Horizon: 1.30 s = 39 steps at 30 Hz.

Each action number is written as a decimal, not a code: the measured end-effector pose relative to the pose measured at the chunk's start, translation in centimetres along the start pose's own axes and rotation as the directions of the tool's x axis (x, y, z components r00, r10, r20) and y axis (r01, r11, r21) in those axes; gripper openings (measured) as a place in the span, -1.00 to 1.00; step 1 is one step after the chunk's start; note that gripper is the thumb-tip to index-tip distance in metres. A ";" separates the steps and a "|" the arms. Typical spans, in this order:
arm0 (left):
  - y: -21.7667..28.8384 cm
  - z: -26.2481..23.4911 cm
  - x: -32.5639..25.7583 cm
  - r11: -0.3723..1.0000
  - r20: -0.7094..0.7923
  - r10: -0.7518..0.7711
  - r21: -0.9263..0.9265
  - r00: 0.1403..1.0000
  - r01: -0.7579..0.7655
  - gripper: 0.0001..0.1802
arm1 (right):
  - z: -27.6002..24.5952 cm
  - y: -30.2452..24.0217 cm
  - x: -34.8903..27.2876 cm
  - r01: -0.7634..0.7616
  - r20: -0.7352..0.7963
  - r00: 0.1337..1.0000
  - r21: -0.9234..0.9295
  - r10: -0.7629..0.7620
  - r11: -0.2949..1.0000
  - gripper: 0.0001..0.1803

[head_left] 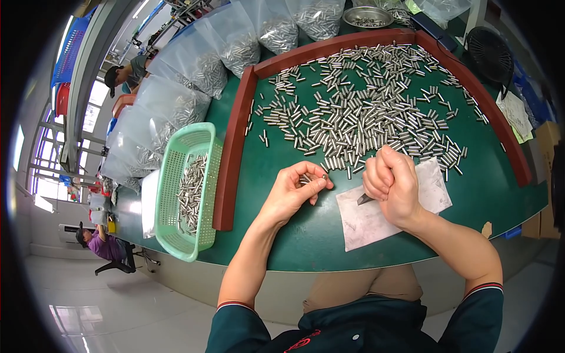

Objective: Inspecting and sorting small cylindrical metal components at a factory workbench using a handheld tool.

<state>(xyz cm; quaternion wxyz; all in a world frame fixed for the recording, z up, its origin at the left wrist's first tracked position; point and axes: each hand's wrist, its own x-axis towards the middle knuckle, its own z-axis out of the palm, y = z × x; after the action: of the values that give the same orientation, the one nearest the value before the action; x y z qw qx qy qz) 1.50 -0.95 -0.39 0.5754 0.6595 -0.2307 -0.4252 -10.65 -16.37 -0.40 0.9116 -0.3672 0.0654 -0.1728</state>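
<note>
My left hand (292,191) is closed around several small metal pins (304,180), one of them pinched at the fingertips. Just to its right, my right hand (395,185) makes a fist above a smudged white cloth or paper sheet (371,230). From the bottom of that fist sticks a dark, pointed tool tip (365,199); the rest of the tool is hidden by my fingers. Beyond both hands, a wide heap of shiny cylindrical metal pins (368,120) is spread over the green tabletop (282,247).
Dark red wooden rails (235,153) border the heap. Left of them stands a green plastic basket (207,232) part-filled with pins. Clear bags of pins (241,50) line the back, near a metal bowl (368,13). A black fan (489,53) stands far right. Two people are farther left.
</note>
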 end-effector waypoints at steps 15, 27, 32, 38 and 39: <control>-0.6 5.0 -1.5 0.671 0.078 0.306 0.690 0.949 -0.273 -0.88 | 0.0 -0.2 -0.5 0.101 0.045 0.994 -0.019 -0.100 0.995 -0.55; -0.7 5.2 -1.5 0.677 0.033 0.314 0.693 0.949 -0.248 -0.87 | 0.2 -0.3 -0.9 0.079 0.015 0.997 -0.062 -0.079 0.995 -0.54; -0.9 5.1 -1.4 0.690 0.029 0.307 0.682 0.951 -0.243 -0.88 | 0.0 0.0 -0.8 0.075 0.036 0.997 -0.061 -0.073 0.995 -0.54; -0.7 5.1 -1.4 0.695 0.016 0.292 0.683 0.956 -0.223 -0.87 | 0.0 -0.1 -0.8 0.087 0.047 0.995 -0.055 -0.085 0.995 -0.54; -0.6 5.2 -1.4 0.696 0.015 0.291 0.683 0.957 -0.223 -0.87 | 0.0 -0.1 -0.8 0.086 0.047 0.995 -0.056 -0.084 0.995 -0.54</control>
<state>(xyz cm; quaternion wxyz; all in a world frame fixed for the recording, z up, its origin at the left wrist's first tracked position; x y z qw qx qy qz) -3.63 -2.60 -0.47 0.3590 0.8038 -0.4321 -0.1956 -11.42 -16.11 -0.33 0.8937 -0.3995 0.0343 -0.2013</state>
